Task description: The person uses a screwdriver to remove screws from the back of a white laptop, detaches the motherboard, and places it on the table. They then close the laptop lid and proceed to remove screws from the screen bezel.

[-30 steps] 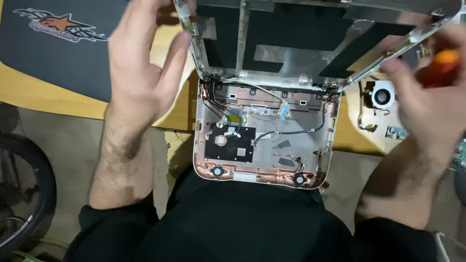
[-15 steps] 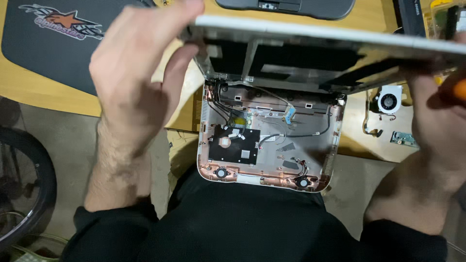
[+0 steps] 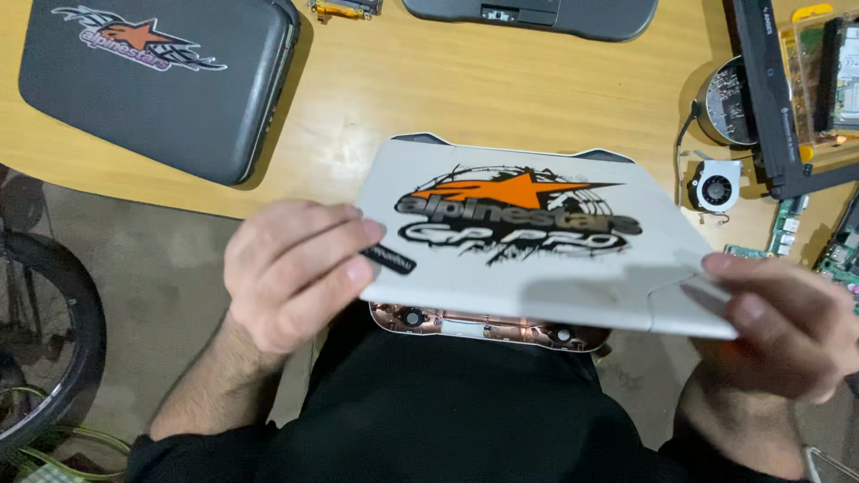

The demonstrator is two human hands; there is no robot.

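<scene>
A: Since the earlier frame the laptop lid (image 3: 528,241) has swung down; before, it stood raised with its inner side showing above the open base, and now its pale outer face with the orange-and-black star sticker lies nearly flat over that base.

B: Where does the lid sit against the table (image 3: 465,89)?

A: It overhangs the table's near edge, above the person's lap. Its long axis runs left to right, parallel to that edge.

B: And the base?

A: Only a copper-coloured strip of the laptop base (image 3: 488,324) shows under the lid's near edge.

B: The hands?

A: They bracket the lid along its long axis. The left hand (image 3: 295,268) is clenched over the lid's left near corner, fingers on top beside a small black label. The right hand (image 3: 787,326) grasps the right near corner, thumb lying on the top face. Both are touching it; neither is nearer.

B: Anything else near?

A: Off the lid's right far corner a small white fan (image 3: 716,188) lies on the table; well to its left far side sits a dark grey case (image 3: 152,85).
</scene>
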